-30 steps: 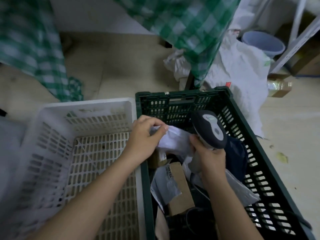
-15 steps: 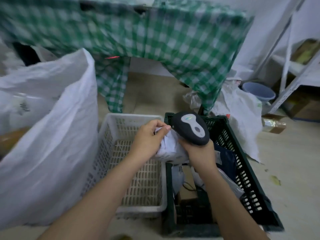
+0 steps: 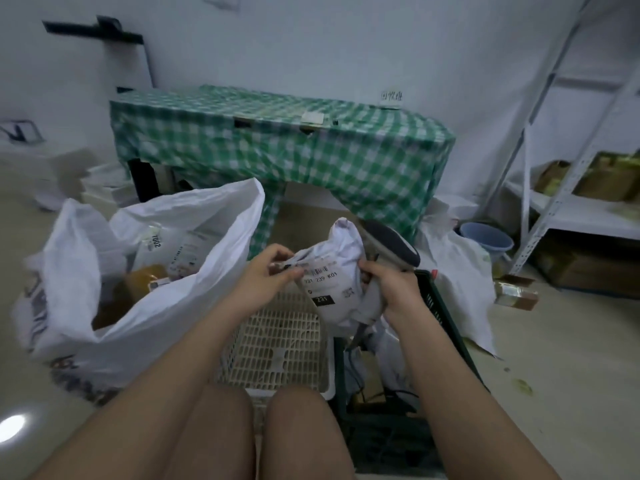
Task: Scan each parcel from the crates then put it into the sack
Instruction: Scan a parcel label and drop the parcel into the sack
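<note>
Two bare knees [image 3: 263, 434] are being seen at the bottom edge, with both forearms being stretched forward above them. Just beyond the knees, a white slatted crate [image 3: 280, 351] is being shown on the floor, and a dark green crate [image 3: 440, 327] is being pressed against its right side, with pale bagged parcels and a dark cable being glimpsed inside. Above the two crates a white poly-bag parcel [image 3: 337, 285] is being held up, label side facing the camera, the printed barcode and the digits "231" being turned into view. Its upper left edge is being pinched by the left hand [image 3: 266, 278], fingers curled onto the plastic. Its right edge is being steadied by the right hand [image 3: 391, 289], whose fingers are also being wrapped round the pale handle of a handheld barcode scanner [image 3: 393, 251]; the scanner's dark head is being pointed away to the upper right, behind the parcel. To the left, a big white woven sack [image 3: 166, 296] is being kept open-mouthed on the floor, with labelled parcels and a brown package being seen inside. Further back, a table draped in green checked cloth [image 3: 294, 157] is being framed against the wall, with a blue bucket [image 3: 486, 237] and a metal shelving rack [image 3: 571, 206] being caught at the far right
</note>
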{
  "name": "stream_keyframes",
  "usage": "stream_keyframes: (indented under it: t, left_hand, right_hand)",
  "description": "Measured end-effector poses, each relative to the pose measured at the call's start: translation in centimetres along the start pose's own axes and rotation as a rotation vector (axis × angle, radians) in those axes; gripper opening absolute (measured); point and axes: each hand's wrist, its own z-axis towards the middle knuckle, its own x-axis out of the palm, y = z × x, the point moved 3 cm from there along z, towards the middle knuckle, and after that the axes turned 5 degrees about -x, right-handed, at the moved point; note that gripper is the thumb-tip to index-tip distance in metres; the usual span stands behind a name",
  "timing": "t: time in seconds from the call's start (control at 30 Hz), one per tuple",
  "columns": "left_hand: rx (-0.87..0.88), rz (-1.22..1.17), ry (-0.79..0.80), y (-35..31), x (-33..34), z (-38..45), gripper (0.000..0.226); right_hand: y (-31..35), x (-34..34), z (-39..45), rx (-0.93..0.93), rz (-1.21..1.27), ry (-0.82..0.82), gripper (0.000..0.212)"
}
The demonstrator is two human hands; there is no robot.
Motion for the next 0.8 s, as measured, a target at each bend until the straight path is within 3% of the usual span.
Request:
stream_keyframes:
  t: [0.1, 0.3, 0.47, 0.63, 0.8]
  left_hand:
    - [0.017, -0.058, -0.065, -0.8, 0.2, -0.5, 0.01]
    - [0.008, 0.08, -0.148, -0.6, -0.9, -1.5, 0.022]
    - [-0.036, -0.012, -0.108, 0.0, -0.6, -2.8, 0.02]
    - [-0.178, -0.265, -0.087, 1.4, -1.0, -4.4, 0.017]
    - [-0.255, -0.216, -0.13, 3.4, -1.8, -4.9, 0.024]
  right_hand:
    - [0.4, 0.0, -1.1, -0.093, -0.096, 0.028, 0.018]
    - [1.1, -0.4, -2.3, -0.257, -0.101, 0.034, 0.022]
    - [-0.1, 1.9, -2.6, -0.238, -0.155, 0.192, 0.031]
    - [-3.0, 3.6, -2.5, -0.172, -0.214, 0.148, 0.036]
    - [-3.5, 4.0, -2.4, -0.186, -0.229, 0.128, 0.016]
